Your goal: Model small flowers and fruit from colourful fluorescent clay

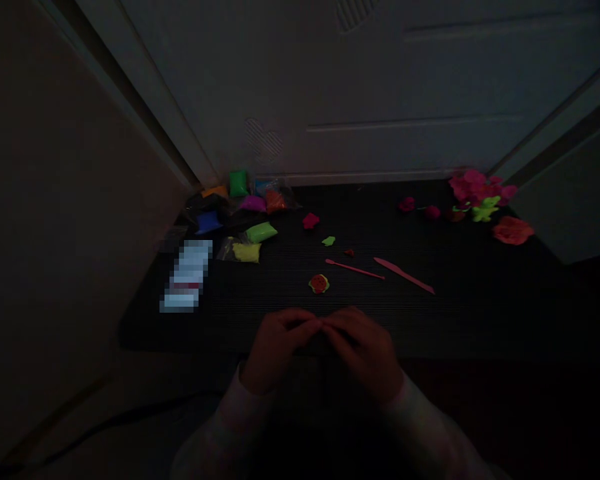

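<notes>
Close to the front edge of the dark table, my left hand (283, 343) and my right hand (363, 347) meet at the fingertips. Both are pinched closed, and whatever is between the fingertips is too small and dim to make out. Just beyond them lies a small round red clay piece with dark spots and a yellow-green frilled edge (319, 284). Farther back are a thin pink modelling stick (355, 269), a pink clay knife (404, 275), a dark red clay bit (349, 253), a light green clay bit (329, 241) and a pinkish-red clay lump (311, 221).
At the back left lie several bags of coloured clay, among them a green bag (261, 232) and a yellow bag (247, 252). A lit, blurred-out screen (187, 277) rests at the left. Pink clay flowers (473, 187) and a yellow-green clay figure (486, 209) stand at the back right before a white panel (330, 80).
</notes>
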Demonstrator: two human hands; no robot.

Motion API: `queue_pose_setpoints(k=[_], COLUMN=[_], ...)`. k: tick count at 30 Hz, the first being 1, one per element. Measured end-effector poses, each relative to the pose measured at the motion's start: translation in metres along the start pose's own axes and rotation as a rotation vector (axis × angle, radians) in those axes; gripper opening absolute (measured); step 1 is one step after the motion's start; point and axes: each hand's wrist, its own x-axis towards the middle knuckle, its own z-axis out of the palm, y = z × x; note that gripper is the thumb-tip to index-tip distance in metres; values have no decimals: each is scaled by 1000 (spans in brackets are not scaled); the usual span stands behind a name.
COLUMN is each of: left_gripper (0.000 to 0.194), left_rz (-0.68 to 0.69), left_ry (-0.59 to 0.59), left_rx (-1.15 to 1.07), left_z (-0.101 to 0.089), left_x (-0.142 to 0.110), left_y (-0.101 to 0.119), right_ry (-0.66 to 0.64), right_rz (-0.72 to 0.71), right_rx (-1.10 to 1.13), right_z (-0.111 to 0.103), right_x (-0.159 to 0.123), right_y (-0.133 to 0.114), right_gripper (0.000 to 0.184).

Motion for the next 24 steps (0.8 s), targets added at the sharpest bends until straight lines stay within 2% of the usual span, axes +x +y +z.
queue_pose_setpoints(k=[8, 12, 24], left_gripper=[13, 15, 15], left_rz=[-19, -23, -27], left_ry=[-131, -133, -139], left_rx=[2, -23, -7], left_z=[-5, -5, -4], left_x=[5, 5, 5], left_y=[-1, -1, -1], right_ry=[-7, -8, 23], right_rz=[1, -29, 1], right_rx=[-33, -21, -50], right_z=[-1, -1, 0], right_x=[-2, -2, -1], right_y=[0, 0, -1], right_gripper=[11, 13, 9])
